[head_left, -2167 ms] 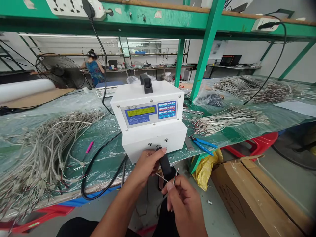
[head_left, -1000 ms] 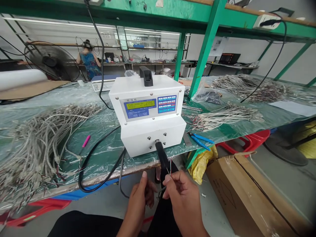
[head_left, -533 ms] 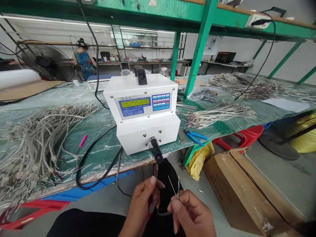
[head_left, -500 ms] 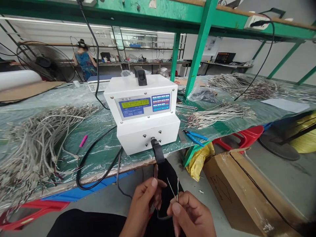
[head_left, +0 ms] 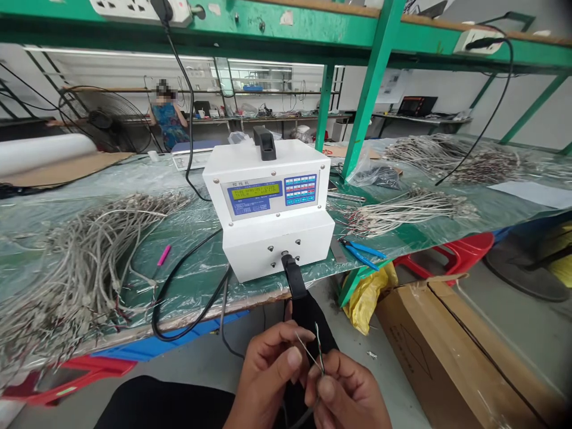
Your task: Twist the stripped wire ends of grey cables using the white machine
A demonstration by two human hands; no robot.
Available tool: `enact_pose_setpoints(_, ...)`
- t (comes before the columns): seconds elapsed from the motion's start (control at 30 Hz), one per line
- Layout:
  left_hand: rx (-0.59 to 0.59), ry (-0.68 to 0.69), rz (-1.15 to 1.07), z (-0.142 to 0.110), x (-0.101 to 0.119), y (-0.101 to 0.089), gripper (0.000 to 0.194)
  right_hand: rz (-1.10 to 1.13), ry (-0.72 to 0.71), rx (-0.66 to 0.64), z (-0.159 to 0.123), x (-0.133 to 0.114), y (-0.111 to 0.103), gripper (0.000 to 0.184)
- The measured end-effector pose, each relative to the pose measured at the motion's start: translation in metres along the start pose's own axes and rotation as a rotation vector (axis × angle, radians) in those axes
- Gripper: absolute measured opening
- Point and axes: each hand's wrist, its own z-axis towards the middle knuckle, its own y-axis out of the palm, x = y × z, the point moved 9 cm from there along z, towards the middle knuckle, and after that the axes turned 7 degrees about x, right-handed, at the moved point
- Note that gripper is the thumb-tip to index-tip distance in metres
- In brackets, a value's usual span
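Fingers (head_left: 292,357) of left hand (head_left: 268,372) pinch thin stripped wire ends (head_left: 313,351), low centre, below table (head_left: 187,286) edge. Right hand (head_left: 346,390) fingers closed on the same wires, touching left. Left to right on table: grey cable pile (head_left: 84,268), pink pen (head_left: 163,255), white machine (head_left: 268,205) with black nozzle (head_left: 295,280) just above hands, blue cutters (head_left: 364,253).

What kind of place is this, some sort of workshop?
Most likely a cable-assembly workshop. Heaps of grey cables lie on a plastic-covered bench, a white machine with a keypad stands on it, and both hands pinch thin wires.
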Motion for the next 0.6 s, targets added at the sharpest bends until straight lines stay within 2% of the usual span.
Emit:
enact_pose_setpoints(0.17, 0.022, 0.054, -0.008, 0.005, 0.005, 0.002, 0.015, -0.012, -0.029, 0.004, 0.004, 0.0, -0.002, 0.037)
enact_pose_setpoints(0.33, 0.083, 0.116, -0.035, 0.008, 0.006, -0.006, 0.02, -0.068, -0.043, -0.011, 0.005, -0.007, 0.003, 0.035)
enact_pose_setpoints(0.6, 0.11, 0.094, -0.165, 0.007, -0.008, -0.01, 0.025, -0.032, -0.17, 0.12, 0.005, -0.02, 0.0, 0.024)
